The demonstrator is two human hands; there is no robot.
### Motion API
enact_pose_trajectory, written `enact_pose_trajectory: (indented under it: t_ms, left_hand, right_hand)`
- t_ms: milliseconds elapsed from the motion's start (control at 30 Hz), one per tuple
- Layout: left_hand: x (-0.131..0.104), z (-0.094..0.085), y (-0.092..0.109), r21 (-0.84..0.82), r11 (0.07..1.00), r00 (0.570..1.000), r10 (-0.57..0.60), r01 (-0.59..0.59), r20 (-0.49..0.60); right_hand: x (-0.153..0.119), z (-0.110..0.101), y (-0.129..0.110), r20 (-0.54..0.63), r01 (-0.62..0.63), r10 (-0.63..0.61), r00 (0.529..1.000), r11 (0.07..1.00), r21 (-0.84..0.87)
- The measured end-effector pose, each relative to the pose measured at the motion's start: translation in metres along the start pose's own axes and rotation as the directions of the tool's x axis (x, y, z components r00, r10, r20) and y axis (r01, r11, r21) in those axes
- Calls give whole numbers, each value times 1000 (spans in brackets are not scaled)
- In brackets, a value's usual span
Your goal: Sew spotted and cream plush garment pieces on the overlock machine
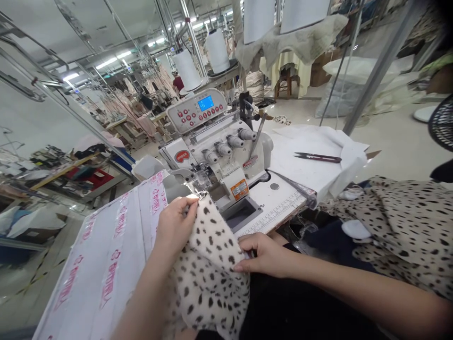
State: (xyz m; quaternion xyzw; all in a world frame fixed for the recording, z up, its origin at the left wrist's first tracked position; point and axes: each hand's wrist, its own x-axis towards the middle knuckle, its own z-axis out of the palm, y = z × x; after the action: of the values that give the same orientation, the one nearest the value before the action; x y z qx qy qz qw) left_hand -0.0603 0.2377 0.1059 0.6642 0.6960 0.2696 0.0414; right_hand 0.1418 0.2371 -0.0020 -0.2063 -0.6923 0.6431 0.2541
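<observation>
A white overlock sewing machine [219,156] with a lit blue display stands in the centre. White fabric with dark spots [215,264] hangs from its presser foot down over the lap. My left hand [177,222] pinches the fabric's upper left edge, close beside the presser foot. Lower and to the right, my right hand [264,255] grips the right edge of the same fabric between thumb and fingers. The underside of the fabric and some fingertips are hidden.
Taped white board [116,245] with pink print lies at left. Thread snips [317,157] rest on white covering right of the machine. Spotted fabric [410,226] is heaped at right, near a black fan [442,125]. Thread cones [187,70] stand behind. A person sits far back.
</observation>
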Motion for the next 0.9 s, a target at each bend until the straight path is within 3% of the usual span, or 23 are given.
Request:
enact_pose_trajectory:
  t_ms: [500, 700, 900]
  left_hand:
    - [4, 3, -6, 58, 996, 997, 73, -72, -14]
    - [16, 1, -11, 1, 1000, 1000, -18, 18, -23]
    - [18, 1, -7, 63, 994, 996, -84, 85, -27]
  right_hand:
    - [-5, 0, -6, -51, 71, -71, 996, 998, -4]
    - [3, -4, -11, -78, 68, -66, 995, 998, 17]
    - [-9, -1, -7, -79, 53, -52, 996, 999, 11]
